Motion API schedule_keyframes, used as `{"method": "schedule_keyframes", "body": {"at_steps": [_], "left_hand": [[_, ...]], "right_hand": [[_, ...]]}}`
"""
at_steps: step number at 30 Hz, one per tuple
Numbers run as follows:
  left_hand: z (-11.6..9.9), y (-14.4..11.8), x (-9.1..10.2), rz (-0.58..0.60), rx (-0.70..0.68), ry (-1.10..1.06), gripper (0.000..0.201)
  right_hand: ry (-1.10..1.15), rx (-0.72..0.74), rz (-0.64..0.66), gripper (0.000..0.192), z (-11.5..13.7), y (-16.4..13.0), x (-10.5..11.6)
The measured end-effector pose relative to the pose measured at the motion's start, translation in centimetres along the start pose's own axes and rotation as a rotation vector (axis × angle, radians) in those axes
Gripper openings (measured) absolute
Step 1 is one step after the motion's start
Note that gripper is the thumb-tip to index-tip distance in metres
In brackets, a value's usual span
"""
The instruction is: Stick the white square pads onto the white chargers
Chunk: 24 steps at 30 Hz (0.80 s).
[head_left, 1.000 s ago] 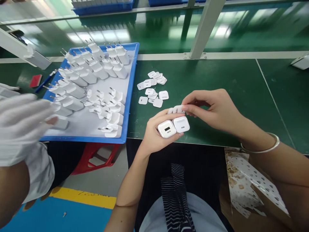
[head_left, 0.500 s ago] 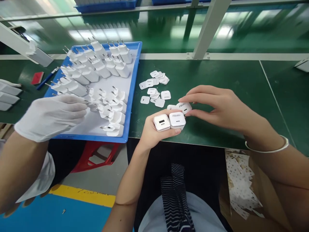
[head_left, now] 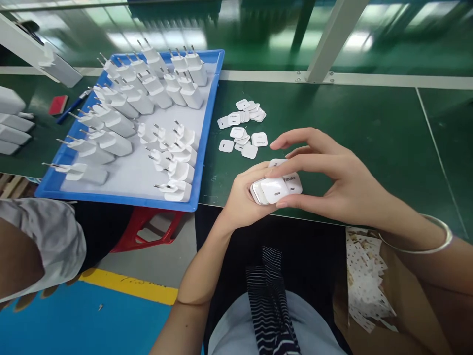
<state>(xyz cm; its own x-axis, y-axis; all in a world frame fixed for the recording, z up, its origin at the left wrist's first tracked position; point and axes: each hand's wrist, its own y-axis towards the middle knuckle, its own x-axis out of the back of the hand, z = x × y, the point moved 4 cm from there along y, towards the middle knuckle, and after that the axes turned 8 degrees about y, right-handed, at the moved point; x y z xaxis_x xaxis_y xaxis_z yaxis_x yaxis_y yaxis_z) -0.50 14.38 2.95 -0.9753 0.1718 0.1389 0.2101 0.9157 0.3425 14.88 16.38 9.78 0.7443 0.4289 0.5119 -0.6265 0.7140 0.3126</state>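
Note:
My left hand (head_left: 242,199) grips a small cluster of white charger bodies (head_left: 275,187) over the front edge of the green bench (head_left: 369,133). My right hand (head_left: 332,180) closes over the same chargers from the right, thumb under and fingers on top. One charger face shows printed lettering and a slot port. How many chargers are in the cluster is hidden by my fingers. A loose pile of white square end caps (head_left: 244,129) lies on the mat just beyond my hands.
A blue tray (head_left: 201,148) at left holds several white two-pin chargers (head_left: 148,106). A co-worker's sleeve (head_left: 40,241) shows at lower left. White blocks (head_left: 13,125), a red pad (head_left: 57,104) and a white post (head_left: 334,37) stand around. A carton of paper scraps (head_left: 369,281) sits at lower right.
My right hand has come down over the chargers in my left hand, which have tilted. The co-worker's gloved hand has left the tray. The view has shifted slightly.

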Motion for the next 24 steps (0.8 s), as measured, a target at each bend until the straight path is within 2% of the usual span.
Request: {"method": "schedule_keyframes", "body": {"at_steps": [10,16,24], "left_hand": [[-0.08,0.0,-0.14,-0.008,-0.074,-0.005,0.037],[0.12,-0.01,-0.16,-0.003,-0.063,-0.022,0.05],[0.31,0.1,-0.2,0.004,-0.119,-0.071,0.05]], "right_hand": [[0.005,0.029,0.011,0.027,0.03,0.41,-0.56],[0.0,0.047,0.023,0.027,-0.03,0.32,-0.68],[-0.039,0.079,0.034,0.029,-0.44,0.0,-1.01]]}}
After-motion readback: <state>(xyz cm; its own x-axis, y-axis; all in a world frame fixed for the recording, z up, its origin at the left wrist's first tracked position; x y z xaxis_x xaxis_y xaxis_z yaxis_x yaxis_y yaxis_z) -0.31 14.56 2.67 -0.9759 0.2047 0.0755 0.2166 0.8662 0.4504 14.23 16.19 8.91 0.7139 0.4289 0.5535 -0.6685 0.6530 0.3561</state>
